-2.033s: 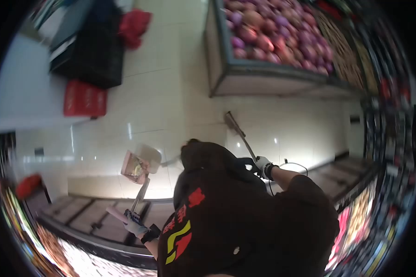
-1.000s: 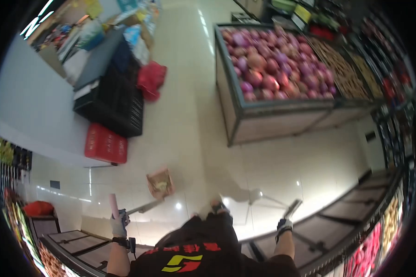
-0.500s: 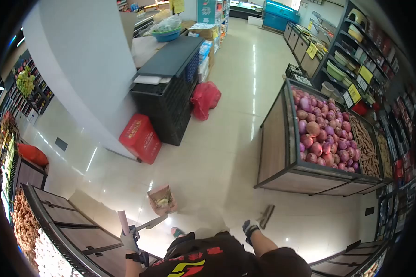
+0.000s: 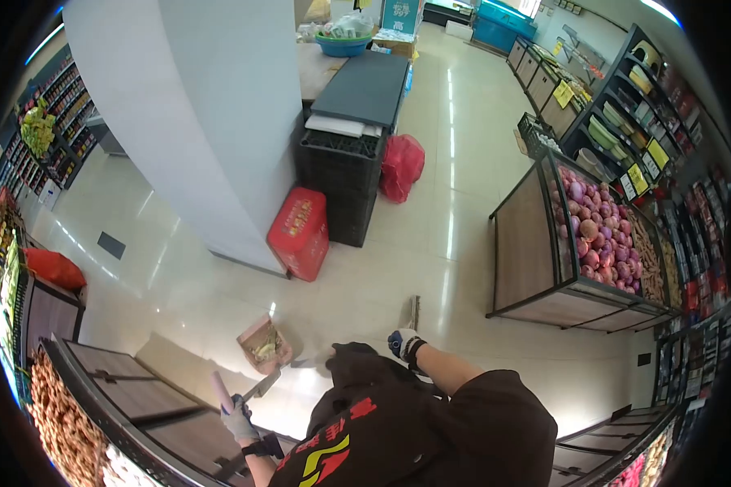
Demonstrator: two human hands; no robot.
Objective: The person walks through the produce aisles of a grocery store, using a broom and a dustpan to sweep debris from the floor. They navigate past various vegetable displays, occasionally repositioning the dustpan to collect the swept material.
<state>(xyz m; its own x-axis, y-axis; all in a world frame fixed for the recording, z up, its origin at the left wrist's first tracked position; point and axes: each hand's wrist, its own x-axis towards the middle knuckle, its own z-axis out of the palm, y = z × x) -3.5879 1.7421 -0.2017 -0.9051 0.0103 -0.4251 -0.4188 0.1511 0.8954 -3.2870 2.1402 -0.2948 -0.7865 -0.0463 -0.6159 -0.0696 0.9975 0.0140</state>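
Note:
My left hand (image 4: 237,420), in a grey glove, is closed around the pale pink handle (image 4: 222,390) of a long-handled dustpan. The pink dustpan (image 4: 281,354) lies on the floor ahead of that hand, with pale leafy scraps inside. A thin grey bar runs between hand and pan. On the right, my gloved right hand (image 4: 404,344) is closed, with a narrow broom head (image 4: 414,312) on the floor just beyond it. Most of the broom's handle is hidden by the hand and arm.
Ahead stand a white pillar (image 4: 219,122), a red box (image 4: 300,231), black crates (image 4: 341,187) and a red bag (image 4: 402,168). An onion bin (image 4: 528,243) is at right. Produce stands (image 4: 97,365) border the lower left. Shiny tiled floor lies between.
The view has turned left, so the pillar and onion bin sit farther right. My right hand and the broom have swung left, towards the dustpan. My left hand keeps its hold.

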